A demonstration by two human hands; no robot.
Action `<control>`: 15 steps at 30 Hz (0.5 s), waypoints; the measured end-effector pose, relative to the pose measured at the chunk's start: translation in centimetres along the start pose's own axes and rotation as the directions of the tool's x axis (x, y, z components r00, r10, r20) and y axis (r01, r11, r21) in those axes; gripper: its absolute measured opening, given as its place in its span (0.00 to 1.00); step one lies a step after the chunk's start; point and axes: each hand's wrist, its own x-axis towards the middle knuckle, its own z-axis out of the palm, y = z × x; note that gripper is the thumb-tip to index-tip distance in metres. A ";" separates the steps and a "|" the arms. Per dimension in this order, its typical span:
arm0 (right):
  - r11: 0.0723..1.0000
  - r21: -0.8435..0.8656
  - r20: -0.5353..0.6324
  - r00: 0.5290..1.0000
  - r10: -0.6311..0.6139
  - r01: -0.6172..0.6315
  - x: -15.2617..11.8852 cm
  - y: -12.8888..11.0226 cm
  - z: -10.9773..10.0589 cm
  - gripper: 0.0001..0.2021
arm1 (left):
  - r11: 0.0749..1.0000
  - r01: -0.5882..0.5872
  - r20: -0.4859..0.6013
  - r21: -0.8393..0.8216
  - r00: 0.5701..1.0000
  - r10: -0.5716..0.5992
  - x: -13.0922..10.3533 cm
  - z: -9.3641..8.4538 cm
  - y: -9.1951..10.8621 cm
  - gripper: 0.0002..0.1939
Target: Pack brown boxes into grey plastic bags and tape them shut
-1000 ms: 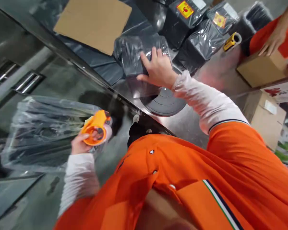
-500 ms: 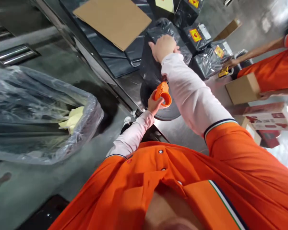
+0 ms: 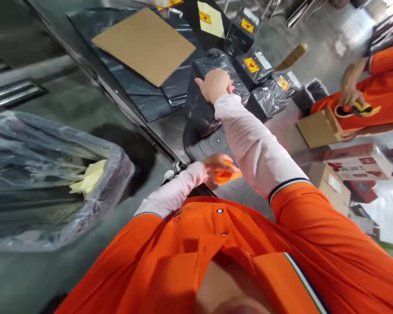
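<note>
My right hand (image 3: 214, 85) lies on top of a box wrapped in black plastic (image 3: 201, 102), thumb out to one side and fingers bent over its upper face. The box stands tilted on a round dark turntable (image 3: 212, 141). Closer to my body, my left hand (image 3: 213, 162) is closed around an orange tape dispenser (image 3: 224, 175), blurred by motion and apart from the box. Its tape end cannot be made out.
A cardboard sheet (image 3: 144, 47) rests on folded black plastic bags (image 3: 147, 104). Several black-wrapped parcels (image 3: 268, 98) stand beyond the box. At left is a plastic-lined bin (image 3: 118, 163) with yellow paper. A co-worker's hand (image 3: 350, 87) holds a yellow-and-black tool over a carton (image 3: 317, 128).
My left hand has drawn the tape dispenser away from the box, towards my body. My right hand stays on the box. The co-worker's hand with the tool has moved away from the parcels, over the carton.
</note>
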 end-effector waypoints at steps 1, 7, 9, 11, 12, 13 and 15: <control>1.000 0.027 0.000 1.000 -0.006 0.006 0.1 0.6 0.4 0.31 | 0.997 0.048 -0.003 0.064 0.999 -0.048 -1.0 -1.7 -0.3 0.26; 0.979 0.152 0.000 0.991 -0.135 0.133 -2.7 3.8 0.7 0.51 | 0.826 0.249 -0.476 0.505 0.879 0.027 -3.1 -14.5 -1.5 0.29; 0.965 0.189 -0.030 0.983 -0.181 0.184 -4.9 4.7 -0.2 0.55 | 0.720 0.273 -0.472 0.638 0.877 0.087 -1.3 -16.9 -2.0 0.29; 0.950 0.201 -0.035 0.971 -0.238 0.240 -7.5 6.1 -1.3 0.53 | 0.557 0.280 -0.384 0.782 0.920 0.077 0.8 -18.1 -2.6 0.32; 0.939 0.213 -0.038 0.963 -0.268 0.270 -8.9 7.0 -1.7 0.52 | 0.465 0.268 -0.334 0.844 0.941 0.064 1.7 -18.6 -2.7 0.34; 0.929 0.234 -0.055 0.958 -0.281 0.286 -10.5 8.1 -2.0 0.52 | 0.385 0.246 -0.290 0.889 0.955 0.059 2.4 -19.1 -2.8 0.36; 0.924 0.303 -0.131 0.971 -0.202 0.233 -13.8 10.3 -1.5 0.57 | 0.284 0.209 -0.250 0.936 0.961 0.116 3.5 -20.7 -2.2 0.42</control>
